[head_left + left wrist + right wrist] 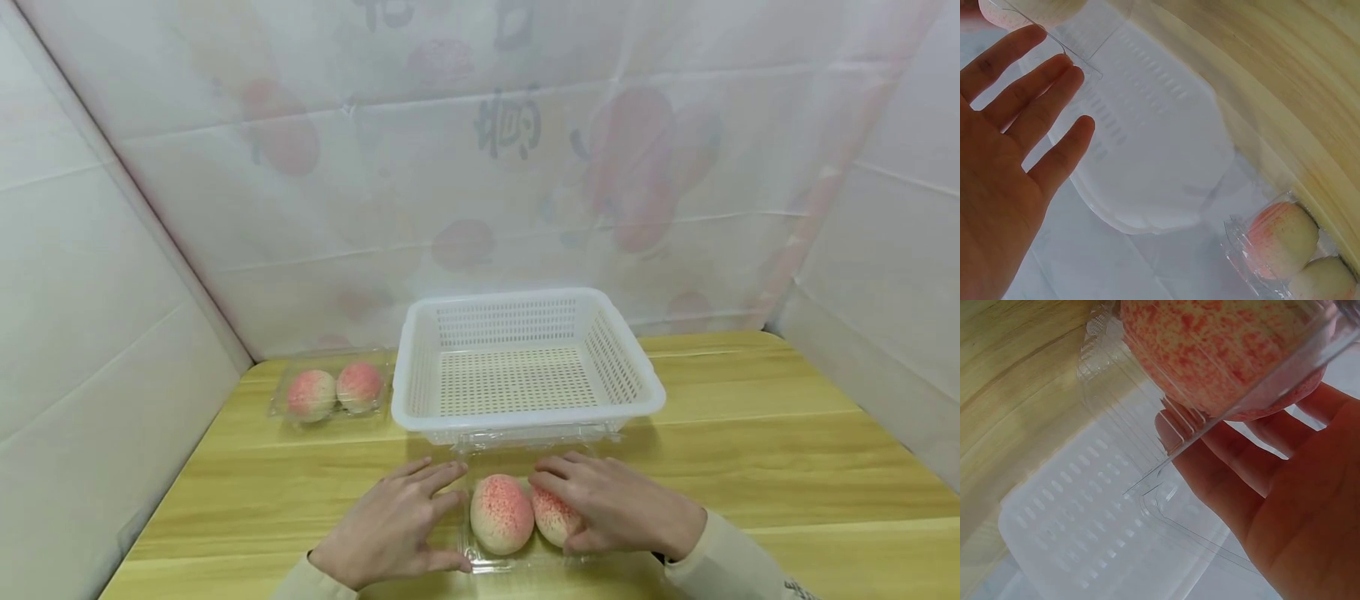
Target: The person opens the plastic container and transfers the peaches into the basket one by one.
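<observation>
A clear plastic clamshell box (491, 567) lies in front of me with two pink-and-cream peaches in it. The left peach (502, 514) is in full view, while the other peach (553, 517) is partly covered by my right hand (618, 504). That hand grips the covered peach, thumb at its near side and fingers curled over its far side; the right wrist view shows its fingers against the speckled peach (1210, 350). My left hand (397, 521) is at the box's left side with fingers spread, its fingertips at the clear plastic edge (1079, 56).
A white slotted basket (525, 417) stands just behind the box. To its left, another clear box (281, 408) holds two peaches. Pale fabric walls (465, 192) enclose the back and sides of the wooden table (750, 417).
</observation>
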Demonstrator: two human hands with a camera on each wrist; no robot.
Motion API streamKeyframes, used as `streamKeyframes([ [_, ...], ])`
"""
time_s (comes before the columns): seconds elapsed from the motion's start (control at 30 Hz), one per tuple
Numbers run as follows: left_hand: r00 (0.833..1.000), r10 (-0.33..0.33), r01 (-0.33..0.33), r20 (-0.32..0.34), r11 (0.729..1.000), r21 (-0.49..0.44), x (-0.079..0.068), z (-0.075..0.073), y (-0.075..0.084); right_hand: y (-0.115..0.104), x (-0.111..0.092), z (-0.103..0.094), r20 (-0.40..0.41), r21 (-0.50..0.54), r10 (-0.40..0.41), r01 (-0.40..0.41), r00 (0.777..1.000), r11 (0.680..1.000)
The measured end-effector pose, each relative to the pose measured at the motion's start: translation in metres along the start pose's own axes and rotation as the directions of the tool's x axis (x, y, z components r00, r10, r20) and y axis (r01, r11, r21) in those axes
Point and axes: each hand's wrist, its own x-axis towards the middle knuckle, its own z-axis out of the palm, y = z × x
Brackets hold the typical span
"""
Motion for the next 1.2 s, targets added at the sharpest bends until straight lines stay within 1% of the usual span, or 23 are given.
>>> streamKeyframes([
  [0.27, 0.999, 0.040, -0.039, 0.012, 0.997, -0.061, 0.0022, 0.0001, 0.0012, -0.0009, 0.0009, -0.0002, 0.038, 0.008, 0.025, -0.025, 0.999, 1.000],
  [0.47, 0.999, 0.043, -0.042, 0.017, 0.997, -0.058, 0.0015, 0.0008, 0.0014, -0.0013, 0.0011, 0.0013, 0.055, 0.016, 0.030, -0.031, 0.998, 0.999],
  [0.6, 0.999, 0.045, -0.045, 0.000, 0.997, -0.063, 0.0016, 0.0011, 0.0007, -0.0014, 0.0013, 0.0014, 0.075, 0.029, 0.046, -0.049, 0.996, 0.998],
  [0.73, 0.999, 0.045, -0.046, -0.015, 0.997, -0.064, 0.0021, 0.0011, 0.0004, -0.0015, 0.0018, 0.0012, 0.065, 0.036, 0.040, -0.043, 0.997, 0.998],
  [0.97, 0.999, 0.049, -0.050, -0.015, 0.997, -0.058, 0.0022, 0.0012, 0.0007, -0.0012, 0.0029, -0.0004, 0.061, 0.049, 0.021, -0.024, 0.998, 0.999],
  [1.2, 0.998, 0.047, -0.050, -0.042, 0.997, -0.066, 0.0029, 0.0019, 0.0007, -0.0003, 0.0042, -0.0078, 0.061, 0.079, 0.044, -0.049, 0.997, 0.996],
])
